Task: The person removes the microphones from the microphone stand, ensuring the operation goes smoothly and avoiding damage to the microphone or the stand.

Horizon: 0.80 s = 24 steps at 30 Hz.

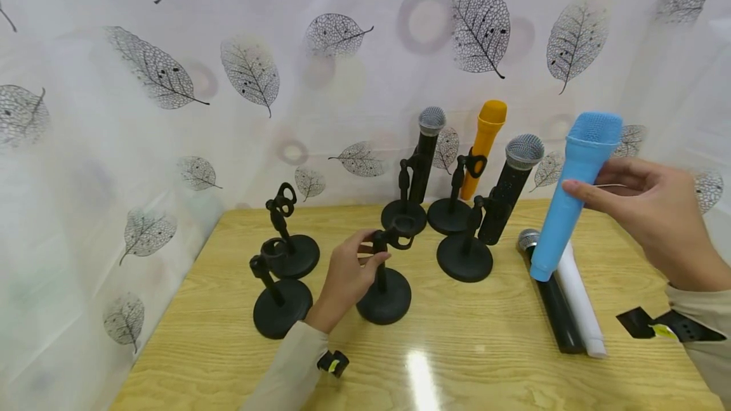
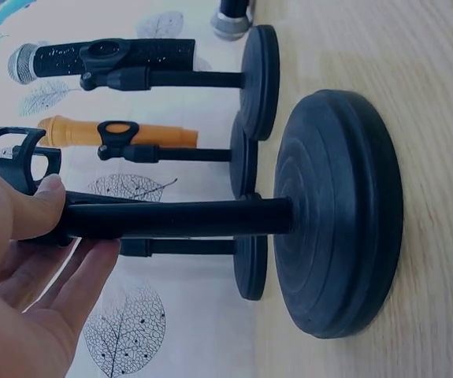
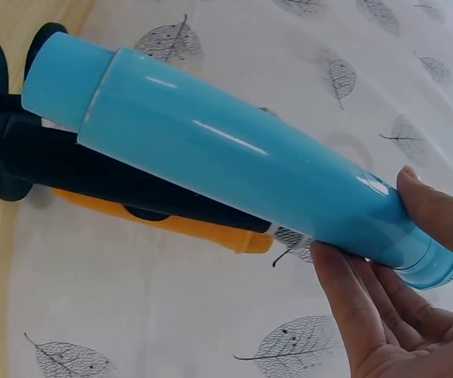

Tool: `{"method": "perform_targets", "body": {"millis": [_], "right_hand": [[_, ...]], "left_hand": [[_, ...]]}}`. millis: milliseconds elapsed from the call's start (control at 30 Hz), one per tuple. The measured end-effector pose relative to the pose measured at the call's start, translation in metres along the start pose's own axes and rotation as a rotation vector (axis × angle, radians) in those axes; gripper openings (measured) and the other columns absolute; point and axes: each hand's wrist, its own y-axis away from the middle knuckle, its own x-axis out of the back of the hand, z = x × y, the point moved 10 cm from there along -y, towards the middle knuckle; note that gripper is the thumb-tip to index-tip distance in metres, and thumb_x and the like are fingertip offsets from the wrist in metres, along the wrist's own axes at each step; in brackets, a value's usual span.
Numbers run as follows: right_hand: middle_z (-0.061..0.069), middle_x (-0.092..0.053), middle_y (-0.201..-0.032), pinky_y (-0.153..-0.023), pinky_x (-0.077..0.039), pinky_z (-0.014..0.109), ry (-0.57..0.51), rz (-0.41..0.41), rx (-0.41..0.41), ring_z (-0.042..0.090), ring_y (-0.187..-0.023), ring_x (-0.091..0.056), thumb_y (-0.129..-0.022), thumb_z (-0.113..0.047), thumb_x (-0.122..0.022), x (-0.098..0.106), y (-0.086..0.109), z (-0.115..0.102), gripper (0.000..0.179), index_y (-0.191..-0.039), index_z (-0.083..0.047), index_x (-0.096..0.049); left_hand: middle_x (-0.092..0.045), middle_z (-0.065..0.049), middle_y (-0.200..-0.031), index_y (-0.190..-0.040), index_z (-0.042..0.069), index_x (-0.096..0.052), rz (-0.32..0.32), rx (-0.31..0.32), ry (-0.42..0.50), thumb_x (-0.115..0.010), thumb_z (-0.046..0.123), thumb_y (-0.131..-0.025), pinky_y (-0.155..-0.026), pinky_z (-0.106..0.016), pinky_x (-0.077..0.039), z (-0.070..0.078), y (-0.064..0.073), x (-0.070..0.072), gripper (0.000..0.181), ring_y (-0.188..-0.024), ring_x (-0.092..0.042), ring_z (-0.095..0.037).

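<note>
Head view: one light-blue microphone [image 1: 562, 217], mesh head uppermost and body tilted, is held up at the right by the right hand [image 1: 662, 211], pinched between thumb and fingers below the head. One black stand [image 1: 385, 300], with round base and ringed clip, is gripped at its upper pole by the left hand [image 1: 349, 274]; its base is rested on the wood-grained table [image 1: 468, 347], well apart from the blue item. Two further stands [image 1: 285, 309] are set to its left. Beyond are placed three loaded stands [image 1: 464, 264], fitted with a slim black microphone [image 1: 424, 167], an orange microphone [image 1: 485, 137] and a speckled black microphone [image 1: 508, 189]. At the right, a silver-headed microphone [image 1: 556, 309] and a white microphone [image 1: 581, 303] are laid side by side. Left wrist view: the held stand is shown in matt black, its base moulded in concentric rings, its pole pinched by thumb and fingers just below the open-sided clip. Right wrist view: the blue body is seen smooth and glossy, stepped to a narrower end, with a small illegible marking; the head is partly hidden by the hand.
</note>
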Motion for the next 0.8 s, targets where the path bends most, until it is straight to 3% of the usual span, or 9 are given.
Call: {"method": "perform_targets", "body": {"millis": [400,800], "right_hand": [[-0.021,-0.07,-0.094,-0.069,-0.054,0.011,0.047,-0.062,-0.066,-0.006,-0.082,-0.068,-0.089,-0.021,-0.081,-0.012,0.0,0.032,0.042,-0.122,0.002,-0.066],[-0.02,-0.072,-0.095,-0.074,-0.054,0.012,-0.007,-0.185,-0.172,0.001,-0.082,-0.071,-0.092,-0.024,-0.078,-0.032,0.002,0.073,0.054,-0.128,0.012,-0.059]], "left_hand": [[-0.07,-0.012,-0.114,-0.125,0.002,-0.066,0.052,0.04,-0.046,-0.079,0.008,-0.089,-0.075,-0.024,-0.06,-0.01,-0.012,0.007,0.039,-0.096,-0.073,-0.026],[-0.069,-0.015,-0.108,-0.124,0.0,-0.067,0.124,0.049,-0.1,-0.079,0.01,-0.09,-0.075,-0.033,-0.062,-0.018,-0.022,0.016,0.037,-0.094,-0.072,-0.028]]}}
